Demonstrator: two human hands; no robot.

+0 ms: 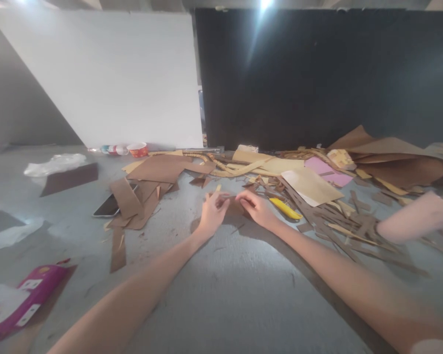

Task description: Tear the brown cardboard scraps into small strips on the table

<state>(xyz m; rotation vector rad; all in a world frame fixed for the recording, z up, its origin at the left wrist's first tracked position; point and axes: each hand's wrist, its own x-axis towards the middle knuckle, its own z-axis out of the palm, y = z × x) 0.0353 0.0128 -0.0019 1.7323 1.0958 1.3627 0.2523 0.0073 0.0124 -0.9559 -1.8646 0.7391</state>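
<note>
Grey tabletop [251, 290], panel-backed: a white panel [133, 78] is standing at eleven o'clock and a black panel [317, 73] at one, and we are reading the clock from the point where the hands are meeting. Item: left hand [213, 211], half open, its fingers loosely curling; whether it is gripping anything, we are not able to tell. Item: right hand [257, 209], thumb and forefinger pinching, apparently holding the edge of a small brown piece [237, 205]. Item: that piece, lying between the two sets of fingertips, at three o'clock from the left hand and nine from the right, the right being nearer; its long axis is seemingly running nine to three, though blur is leaving us unsure. Item: a yellow tool [286, 208], lying just beside the right hand at three o'clock, its length pointing ten to four. Further, we are listing brown strips [335, 231] and another person's forearm [417, 216] at three, a phone [106, 208] partly underlying brown paper at nine, and a purple packet [40, 285] resting at eight.
</note>
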